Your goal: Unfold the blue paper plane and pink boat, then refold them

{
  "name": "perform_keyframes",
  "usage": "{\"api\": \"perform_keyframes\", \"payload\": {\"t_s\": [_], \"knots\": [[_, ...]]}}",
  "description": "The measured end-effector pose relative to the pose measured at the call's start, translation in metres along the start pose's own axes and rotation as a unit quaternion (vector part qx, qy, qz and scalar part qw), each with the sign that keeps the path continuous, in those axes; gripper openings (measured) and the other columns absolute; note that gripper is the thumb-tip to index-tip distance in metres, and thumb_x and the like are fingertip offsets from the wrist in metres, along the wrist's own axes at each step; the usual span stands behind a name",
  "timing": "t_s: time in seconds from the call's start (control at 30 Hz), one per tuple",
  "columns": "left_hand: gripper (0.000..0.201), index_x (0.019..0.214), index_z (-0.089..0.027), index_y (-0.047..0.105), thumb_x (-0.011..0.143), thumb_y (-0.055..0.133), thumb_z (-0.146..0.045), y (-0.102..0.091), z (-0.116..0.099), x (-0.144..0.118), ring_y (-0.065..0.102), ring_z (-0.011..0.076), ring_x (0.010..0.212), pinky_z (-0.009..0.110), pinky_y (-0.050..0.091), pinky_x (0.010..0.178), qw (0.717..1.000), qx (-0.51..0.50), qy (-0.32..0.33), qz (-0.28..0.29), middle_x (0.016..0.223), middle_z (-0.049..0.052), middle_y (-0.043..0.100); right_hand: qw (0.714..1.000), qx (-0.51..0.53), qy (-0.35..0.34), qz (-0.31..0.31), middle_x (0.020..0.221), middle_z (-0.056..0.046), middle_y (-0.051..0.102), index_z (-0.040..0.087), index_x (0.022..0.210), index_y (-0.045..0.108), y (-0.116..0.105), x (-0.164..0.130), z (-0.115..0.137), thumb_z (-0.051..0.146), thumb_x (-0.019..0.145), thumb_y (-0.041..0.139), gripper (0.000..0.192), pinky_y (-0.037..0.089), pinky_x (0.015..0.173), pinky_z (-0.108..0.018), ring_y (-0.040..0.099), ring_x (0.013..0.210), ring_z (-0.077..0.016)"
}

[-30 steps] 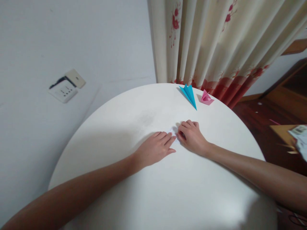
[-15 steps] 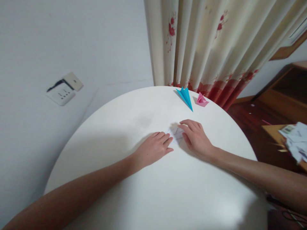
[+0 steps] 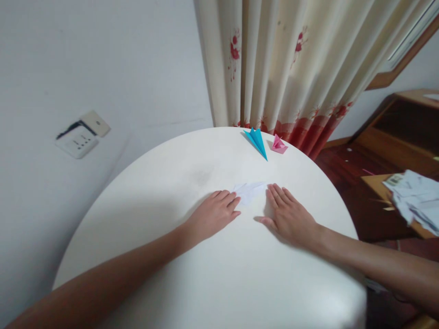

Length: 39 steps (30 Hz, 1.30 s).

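My left hand (image 3: 214,214) lies flat, fingers together, pinning the white folded paper (image 3: 249,191) on the round table (image 3: 178,173); my right hand (image 3: 291,215) rests spread beside it. Uneven pressure may skew the crease.

A round white table (image 3: 212,274) stands against a white wall (image 3: 103,55). A blue folded paper figure (image 3: 256,141) and a smaller pink one (image 3: 278,145) lie just beside each other near the table's far edge. A wall socket plate (image 3: 77,140) is mounted at left. A floral curtain (image 3: 291,68) hangs behind. Crumpled papers (image 3: 416,198) rest on a wooden surface at right.
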<state>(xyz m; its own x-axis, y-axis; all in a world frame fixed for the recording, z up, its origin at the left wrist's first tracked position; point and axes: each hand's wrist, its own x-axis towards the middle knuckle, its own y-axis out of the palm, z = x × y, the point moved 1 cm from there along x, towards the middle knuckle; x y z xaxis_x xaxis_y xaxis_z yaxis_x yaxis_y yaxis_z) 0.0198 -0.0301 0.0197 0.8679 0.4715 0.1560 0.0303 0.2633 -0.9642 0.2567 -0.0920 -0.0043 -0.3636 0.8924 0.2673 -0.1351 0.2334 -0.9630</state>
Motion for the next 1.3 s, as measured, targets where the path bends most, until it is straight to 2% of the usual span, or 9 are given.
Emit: {"api": "perform_keyframes", "payload": {"t_s": [0.07,0.17,0.3,0.47,0.63,0.87,1.13,1.2,1.3], "knots": [[0.032,0.122,-0.013,0.057,0.099,0.053,-0.035,-0.002,0.0,0.0,0.057,0.0253,0.111,0.039,0.043,0.093,1.0,0.002,0.001,-0.002,0.121,0.012,0.064,1.0,0.008,0.015,-0.023,0.155,-0.029,0.03,-0.003,0.154,0.021,-0.003,0.008,0.007,0.063,0.098,0.032,0.087,0.026,0.117,-0.059,0.023,0.148,-0.0395],[0.026,0.117,-0.013,0.06,0.099,0.053,-0.03,-0.004,-0.001,0.001,0.059,0.0254,0.107,0.039,0.044,0.091,1.0,0.017,0.012,0.003,0.116,0.013,0.065,0.997,0.043,-0.065,-0.007,0.161,-0.021,0.022,0.005,0.156,0.021,-0.003,0.03,0.022,0.055,0.101,0.03,0.075,0.023,0.121,-0.053,0.016,0.151,-0.0312],[0.029,0.122,-0.01,0.058,0.098,0.052,-0.025,-0.003,-0.004,-0.002,0.059,0.0264,0.112,0.04,0.044,0.095,1.0,0.021,0.0,0.009,0.118,0.014,0.066,0.988,0.073,-0.129,0.04,0.158,-0.02,0.031,0.005,0.153,0.029,0.007,0.05,0.027,0.056,0.102,0.028,0.072,0.025,0.12,-0.052,0.023,0.149,-0.0287],[0.042,0.137,-0.008,0.05,0.102,0.042,-0.03,0.003,-0.011,-0.015,0.049,0.0264,0.133,0.042,0.035,0.111,0.999,0.009,-0.04,0.001,0.142,0.016,0.055,0.988,0.06,-0.141,0.019,0.156,-0.023,0.033,0.004,0.152,0.032,0.016,0.048,0.022,0.059,0.101,0.029,0.074,0.021,0.12,-0.055,0.026,0.148,-0.0306],[0.058,0.145,-0.005,0.042,0.103,0.036,-0.044,0.003,-0.019,-0.019,0.03,0.0299,0.147,0.051,0.024,0.12,0.994,0.009,-0.111,0.003,0.154,0.02,0.039,0.988,0.038,-0.15,0.004,0.154,-0.024,0.035,0.003,0.152,0.031,0.015,0.046,0.023,0.059,0.1,0.035,0.077,0.021,0.119,-0.056,0.03,0.146,-0.0325],[0.068,0.149,-0.004,0.034,0.101,0.034,-0.051,0.003,-0.019,-0.026,0.024,0.0305,0.149,0.053,0.022,0.12,0.993,-0.031,-0.111,0.028,0.157,0.021,0.032,0.987,0.022,-0.158,0.002,0.154,-0.025,0.036,0.002,0.152,0.03,0.015,0.046,0.023,0.062,0.098,0.037,0.082,0.02,0.12,-0.057,0.031,0.145,-0.0341],[0.066,0.151,-0.004,0.028,0.099,0.042,-0.044,0.009,-0.004,-0.091,0.025,0.0311,0.149,0.051,0.03,0.117,0.98,-0.032,-0.192,0.033,0.158,0.024,0.029,0.987,0.019,-0.161,0.004,0.153,-0.027,0.035,-0.001,0.15,0.034,0.018,0.045,0.024,0.065,0.098,0.031,0.084,0.02,0.119,-0.058,0.031,0.145,-0.036],[0.064,0.151,-0.002,0.024,0.101,0.039,-0.038,0.011,-0.002,-0.096,0.025,0.0308,0.149,0.05,0.032,0.117,0.975,-0.034,-0.22,0.023,0.157,0.026,0.029,0.987,0.018,-0.16,0.003,0.153,-0.027,0.035,-0.001,0.149,0.034,0.018,0.045,0.025,0.065,0.097,0.031,0.084,0.021,0.119,-0.058,0.03,0.145,-0.0361],[0.061,0.153,-0.002,0.018,0.101,0.035,-0.028,0.008,-0.003,-0.086,0.02,0.0286,0.15,0.049,0.029,0.118,0.974,-0.039,-0.225,-0.001,0.159,0.025,0.026,0.987,0.018,-0.161,-0.005,0.152,-0.028,0.036,-0.002,0.149,0.034,0.018,0.045,0.025,0.065,0.097,0.033,0.084,0.021,0.118,-0.058,0.032,0.144,-0.0364]]}}
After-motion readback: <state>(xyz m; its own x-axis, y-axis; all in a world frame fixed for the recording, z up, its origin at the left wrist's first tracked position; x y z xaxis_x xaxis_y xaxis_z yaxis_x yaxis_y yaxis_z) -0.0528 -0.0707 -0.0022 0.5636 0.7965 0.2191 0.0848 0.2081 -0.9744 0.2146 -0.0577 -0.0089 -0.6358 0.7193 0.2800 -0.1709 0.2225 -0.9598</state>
